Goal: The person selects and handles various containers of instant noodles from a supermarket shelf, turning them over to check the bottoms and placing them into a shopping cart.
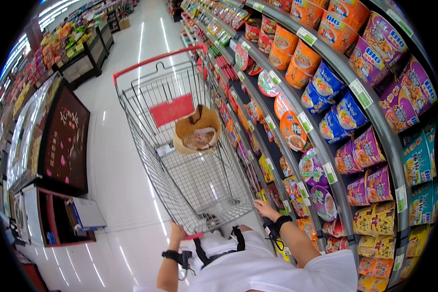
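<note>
A wire shopping cart with red trim stands before me. My left hand is closed on its near left corner, beside a red end piece. At the near right corner my right hand is closed on the cart's rim. Both wrists wear black straps with small devices. Inside the cart, a tan bag stands open with a dark handle; a whitish and brown item lies in it. A red panel hangs on the cart's wire wall.
Curved shelves of instant noodle cups and packets run close along the cart's right side. On the left stand a dark display counter, a box in a low red-edged cabinet, and bins of packaged goods. Glossy floor lies between.
</note>
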A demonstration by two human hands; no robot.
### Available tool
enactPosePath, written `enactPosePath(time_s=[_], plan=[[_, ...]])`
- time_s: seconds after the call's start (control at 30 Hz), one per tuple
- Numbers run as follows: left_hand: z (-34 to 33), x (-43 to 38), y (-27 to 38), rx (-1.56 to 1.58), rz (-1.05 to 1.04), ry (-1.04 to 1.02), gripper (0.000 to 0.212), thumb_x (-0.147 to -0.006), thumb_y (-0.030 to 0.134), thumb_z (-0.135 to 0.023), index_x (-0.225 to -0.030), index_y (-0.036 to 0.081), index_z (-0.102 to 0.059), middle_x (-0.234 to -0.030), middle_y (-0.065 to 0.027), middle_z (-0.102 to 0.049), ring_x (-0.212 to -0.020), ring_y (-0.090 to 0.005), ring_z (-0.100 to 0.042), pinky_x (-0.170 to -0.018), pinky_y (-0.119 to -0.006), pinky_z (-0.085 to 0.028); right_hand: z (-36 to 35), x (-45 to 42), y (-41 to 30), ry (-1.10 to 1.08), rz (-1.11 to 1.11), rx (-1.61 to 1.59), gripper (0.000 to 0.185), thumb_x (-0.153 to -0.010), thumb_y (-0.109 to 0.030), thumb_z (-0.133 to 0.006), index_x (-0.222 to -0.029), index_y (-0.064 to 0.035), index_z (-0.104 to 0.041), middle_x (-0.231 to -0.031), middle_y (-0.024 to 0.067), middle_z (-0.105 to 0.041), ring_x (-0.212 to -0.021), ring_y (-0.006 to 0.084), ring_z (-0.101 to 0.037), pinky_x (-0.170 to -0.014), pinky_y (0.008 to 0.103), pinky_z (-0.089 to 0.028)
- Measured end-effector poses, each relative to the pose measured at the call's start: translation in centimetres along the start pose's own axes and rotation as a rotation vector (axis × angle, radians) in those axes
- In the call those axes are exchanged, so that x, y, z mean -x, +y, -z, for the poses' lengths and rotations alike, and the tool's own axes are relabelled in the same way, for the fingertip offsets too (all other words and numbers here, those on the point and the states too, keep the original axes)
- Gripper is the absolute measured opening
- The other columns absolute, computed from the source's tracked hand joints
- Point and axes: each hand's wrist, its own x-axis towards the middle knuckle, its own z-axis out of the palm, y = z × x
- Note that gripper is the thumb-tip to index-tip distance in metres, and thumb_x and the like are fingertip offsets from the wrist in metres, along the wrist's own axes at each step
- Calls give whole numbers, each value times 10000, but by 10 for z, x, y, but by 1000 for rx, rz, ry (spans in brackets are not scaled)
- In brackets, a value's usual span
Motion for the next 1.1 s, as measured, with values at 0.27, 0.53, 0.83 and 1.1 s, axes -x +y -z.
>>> enactPosePath(time_s=[0.27,0.53,0.83,1.1], plan=[[39,-21,53,-108,201,19,605,-789,30,-405,-1272,-111,-69,-1021,-363,-496,-896,-465,-535,-786,-477,-429,-24,-24,-30,-42,-216,-30,322,-853,-304,-503,-954,-16,-607,-653,28,-547,-637,124,-530,-548,272,-432],[70,-94,56,-143,221,30,686,-695,-59,-461,-1259,-99,-74,-920,-342,-539,-883,-453,-545,-763,-452,-447,-39,-84,-36,73,99,141,344,-821,-311,-526,-830,24,-602,-644,81,-575,-650,145,-524,-625,331,-423],[85,-207,87,-214,206,36,654,-706,-47,-451,-1240,-93,-75,-894,-349,-548,-871,-467,-550,-764,-457,-446,-21,-174,-103,182,189,123,296,-781,-267,-493,-834,-1,-613,-754,197,-607,-744,318,-587,-676,383,-443],[93,-310,108,-279,126,-29,641,-702,-22,-535,-1136,-71,-66,-878,-321,-534,-829,-424,-581,-660,-421,-494,4,-280,-156,163,99,172,283,-848,-212,-385,-888,-24,-592,-625,104,-551,-519,185,-557,-437,328,-422]])
